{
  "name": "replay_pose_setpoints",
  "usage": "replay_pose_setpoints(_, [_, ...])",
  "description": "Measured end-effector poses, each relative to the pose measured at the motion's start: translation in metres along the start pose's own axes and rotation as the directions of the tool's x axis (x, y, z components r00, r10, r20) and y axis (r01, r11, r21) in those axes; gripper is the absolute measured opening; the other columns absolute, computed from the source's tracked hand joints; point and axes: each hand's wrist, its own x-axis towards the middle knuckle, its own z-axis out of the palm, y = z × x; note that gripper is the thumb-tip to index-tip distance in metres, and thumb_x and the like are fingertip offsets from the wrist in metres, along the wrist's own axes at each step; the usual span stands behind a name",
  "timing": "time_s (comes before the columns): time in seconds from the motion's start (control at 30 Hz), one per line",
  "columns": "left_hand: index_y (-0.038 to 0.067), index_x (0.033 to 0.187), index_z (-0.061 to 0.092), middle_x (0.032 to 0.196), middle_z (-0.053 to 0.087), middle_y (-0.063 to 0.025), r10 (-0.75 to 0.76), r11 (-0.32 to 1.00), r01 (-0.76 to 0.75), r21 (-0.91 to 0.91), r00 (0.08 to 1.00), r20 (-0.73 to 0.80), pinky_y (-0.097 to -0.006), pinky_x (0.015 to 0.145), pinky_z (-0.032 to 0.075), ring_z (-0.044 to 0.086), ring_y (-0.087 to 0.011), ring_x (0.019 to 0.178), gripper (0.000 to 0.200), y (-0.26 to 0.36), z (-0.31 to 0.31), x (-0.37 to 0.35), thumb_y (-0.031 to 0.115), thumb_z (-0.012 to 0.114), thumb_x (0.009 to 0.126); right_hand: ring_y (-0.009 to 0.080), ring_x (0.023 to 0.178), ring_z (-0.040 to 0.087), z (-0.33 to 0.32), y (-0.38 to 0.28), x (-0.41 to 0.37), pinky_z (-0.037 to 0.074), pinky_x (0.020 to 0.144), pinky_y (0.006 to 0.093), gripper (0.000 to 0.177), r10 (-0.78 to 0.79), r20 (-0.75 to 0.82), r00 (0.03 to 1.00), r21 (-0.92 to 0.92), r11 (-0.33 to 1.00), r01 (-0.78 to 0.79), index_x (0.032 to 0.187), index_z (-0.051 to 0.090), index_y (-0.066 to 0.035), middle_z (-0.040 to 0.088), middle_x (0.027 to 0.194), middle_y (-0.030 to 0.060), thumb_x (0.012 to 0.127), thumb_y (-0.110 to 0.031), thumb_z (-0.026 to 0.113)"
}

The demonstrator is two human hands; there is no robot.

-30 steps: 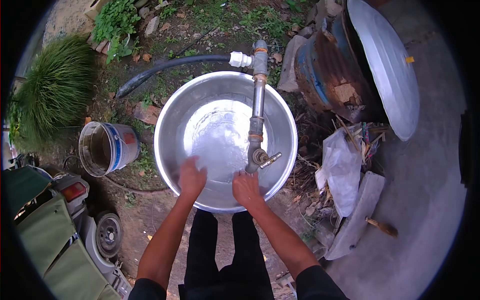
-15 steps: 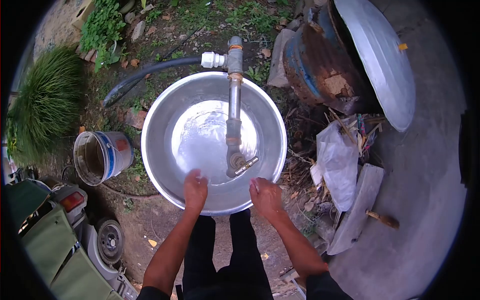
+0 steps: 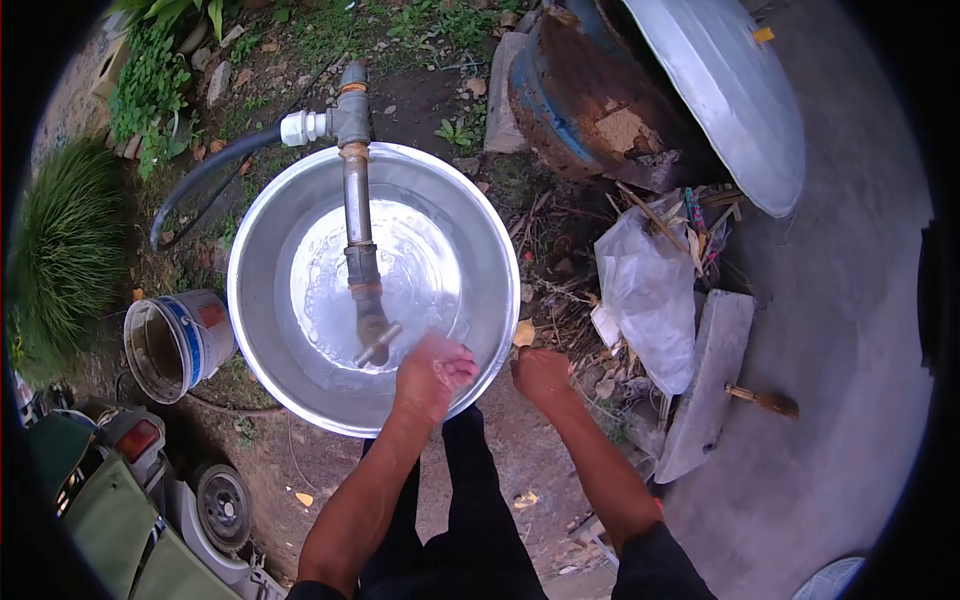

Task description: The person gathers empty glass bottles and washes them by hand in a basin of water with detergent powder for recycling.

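A large metal basin (image 3: 255, 300) holds clear, rippled water. Above it a metal pipe tap (image 3: 360, 215) reaches over the rim, with a small bar handle (image 3: 378, 343) at its near end. My left hand (image 3: 435, 378) is over the near right part of the basin, right beside the handle. Motion blurs it; pinkish fingertips curl toward the right, and whether they hold anything is not clear. Just outside the right rim is my right hand (image 3: 543, 376), back upward, fingers folded under like a fist, with nothing visible in it. It is apart from the basin.
A bucket (image 3: 178, 340) leans left of the basin; a black hose (image 3: 215, 170) joins the pipe. At right are a rusty drum (image 3: 585, 100), a big metal lid (image 3: 730, 95), a plastic bag (image 3: 650, 295), a concrete block (image 3: 705, 385) and a brush (image 3: 765, 400). A vehicle wheel (image 3: 222, 507) stands lower left.
The view has shifted, so the basin sits further left. My left hand has moved right across the basin past the tap handle. My right hand has gone from the rim to outside it.
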Motion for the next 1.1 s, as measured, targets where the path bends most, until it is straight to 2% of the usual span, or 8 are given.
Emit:
replay_pose_setpoints(0.17, [-0.001, 0.103, 0.068, 0.111, 0.067, -0.0203, 0.190, 0.944, -0.291, 0.157, 0.866, 0.462, -0.0464, 0.105, 0.040, 0.063, -0.0319, 0.109, 0.046, -0.039, 0.080, -0.047, 0.035, 0.041, 0.103, 0.0299, 0.071, 0.070, -0.025, -0.007, 0.029, 0.054, 0.061, 0.0432, 0.019, -0.091, 0.277, 0.957, -0.121, 0.984, 0.129, 0.082, 0.067, -0.007, 0.069, 0.074, 0.0140, 0.077, -0.025, 0.064])
replay_pose_setpoints(0.27, [0.007, 0.118, 0.067, 0.127, 0.062, -0.0107, 0.185, 0.066, -0.816, 0.575, 0.576, 0.796, -0.0464, 0.114, 0.025, 0.051, -0.0273, 0.128, 0.040, -0.047, 0.087, -0.045, 0.033, 0.040, 0.104, 0.0293, 0.075, 0.070, -0.002, 0.016, 0.026, 0.053, 0.066, 0.0429, 0.015, -0.293, 0.067, 0.954, 0.012, 0.956, 0.292, 0.081, 0.069, -0.010, 0.071, 0.079, 0.0121, 0.079, -0.023, 0.061])
replay_pose_setpoints(0.37, [0.006, 0.119, 0.065, 0.126, 0.062, -0.0146, 0.453, -0.197, -0.430, 0.881, 0.757, 0.471, -0.0477, 0.109, 0.030, 0.053, -0.0321, 0.124, 0.036, -0.033, 0.059, -0.013, 0.030, 0.046, 0.101, 0.0320, 0.083, 0.070, -0.021, 0.000, 0.030, 0.053, 0.074, 0.0434, 0.017, -0.332, -0.176, 0.927, 0.139, 0.924, 0.357, 0.082, 0.072, -0.008, 0.070, 0.083, 0.0162, 0.079, -0.016, 0.058])
replay_pose_setpoints(0.43, [0.003, 0.120, 0.062, 0.118, 0.064, -0.0202, 0.453, -0.061, -0.264, 0.962, 0.852, 0.263, -0.0524, 0.102, 0.036, 0.059, -0.0379, 0.111, 0.036, -0.028, 0.017, 0.006, 0.028, 0.052, 0.097, 0.0295, 0.086, 0.071, -0.065, -0.020, 0.048, 0.056, 0.077, 0.0413, 0.020, -0.124, 0.365, 0.923, -0.166, 0.967, 0.196, 0.090, 0.075, -0.008, 0.073, 0.090, 0.0119, 0.086, -0.012, 0.055])
replay_pose_setpoints(0.53, [0.000, 0.120, 0.060, 0.104, 0.067, -0.0238, 0.614, -0.372, -0.373, 0.850, 0.589, 0.526, -0.0523, 0.092, 0.044, 0.063, -0.0416, 0.095, 0.036, -0.010, -0.006, -0.008, 0.022, 0.059, 0.091, 0.0302, 0.088, 0.071, -0.064, -0.018, 0.050, 0.056, 0.075, 0.0407, 0.018, -0.135, 0.336, 0.932, -0.172, 0.964, 0.201, 0.089, 0.075, -0.008, 0.072, 0.092, 0.0154, 0.082, -0.011, 0.059])
replay_pose_setpoints(0.77, [0.001, 0.119, 0.062, 0.105, 0.068, -0.0183, 0.555, -0.040, -0.564, 0.825, 0.674, 0.488, -0.0432, 0.081, 0.051, 0.064, -0.0370, 0.090, 0.034, -0.008, 0.032, -0.056, 0.012, 0.062, 0.088, 0.0316, 0.090, 0.070, -0.059, -0.024, 0.042, 0.055, 0.074, 0.0428, 0.018, -0.163, 0.304, 0.939, -0.175, 0.959, 0.223, 0.081, 0.073, -0.005, 0.071, 0.086, 0.0170, 0.080, -0.010, 0.056])
replay_pose_setpoints(0.97, [0.004, 0.120, 0.064, 0.112, 0.068, -0.0163, 0.485, -0.197, -0.720, 0.666, 0.519, 0.704, -0.0396, 0.083, 0.050, 0.066, -0.0335, 0.088, 0.034, -0.036, 0.092, -0.052, 0.007, 0.063, 0.086, 0.0284, 0.084, 0.072, -0.073, -0.024, 0.048, 0.057, 0.070, 0.0390, 0.016, -0.148, 0.380, 0.913, -0.220, 0.944, 0.245, 0.086, 0.075, -0.009, 0.072, 0.090, 0.0144, 0.083, -0.017, 0.061])
replay_pose_setpoints(1.1, [0.003, 0.107, 0.068, 0.097, 0.070, -0.0162, 0.499, -0.243, -0.432, 0.868, 0.712, 0.494, -0.0440, 0.077, 0.050, 0.066, -0.0357, 0.081, 0.024, -0.031, 0.056, -0.023, 0.011, 0.064, 0.085, 0.0294, 0.081, 0.072, -0.071, -0.020, 0.028, 0.057, 0.069, 0.0397, 0.016, -0.172, 0.281, 0.944, -0.180, 0.957, 0.228, 0.083, 0.074, -0.008, 0.072, 0.088, 0.0145, 0.081, -0.017, 0.061])
